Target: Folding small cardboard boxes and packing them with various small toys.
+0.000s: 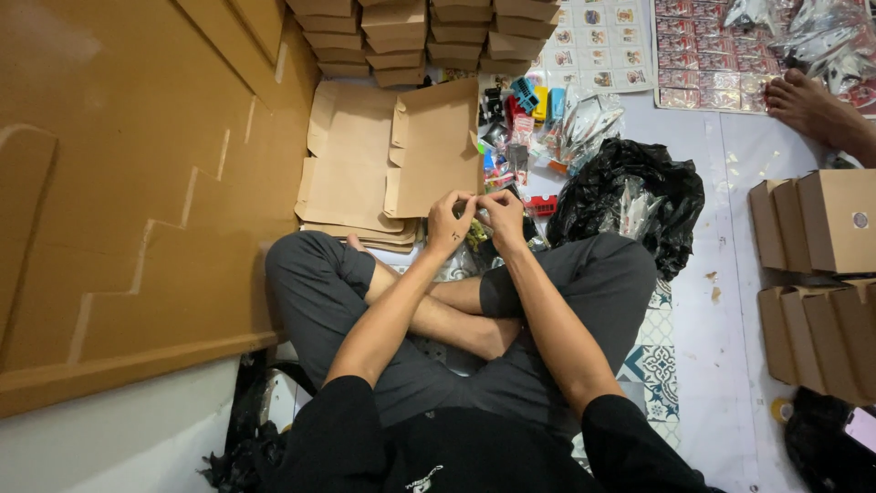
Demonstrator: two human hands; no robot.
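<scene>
Floor of flat cartons (pixel 351 173); both hands (fingertips together) pinching a small packet (pixel 476 203).

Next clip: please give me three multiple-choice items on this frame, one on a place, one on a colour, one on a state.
1. Where do the hands meet?
A. Above the crossed legs, just before the half-folded box
B. Over the black bag
C. On the stacked boxes at far right

2. What colour is the crumpled plastic bag right of the hands?
A. White
B. Black
C. Blue

3. How does the cardboard box ahead of the hands stand?
A. Taped shut
B. Crushed flat
C. Open, flaps spread

Key: 1 A, the left hand and right hand touch fingertips close to the half-folded box. 2 B, the bag is black. 3 C, its flaps lie unfolded over flat cardboard sheets.
</scene>
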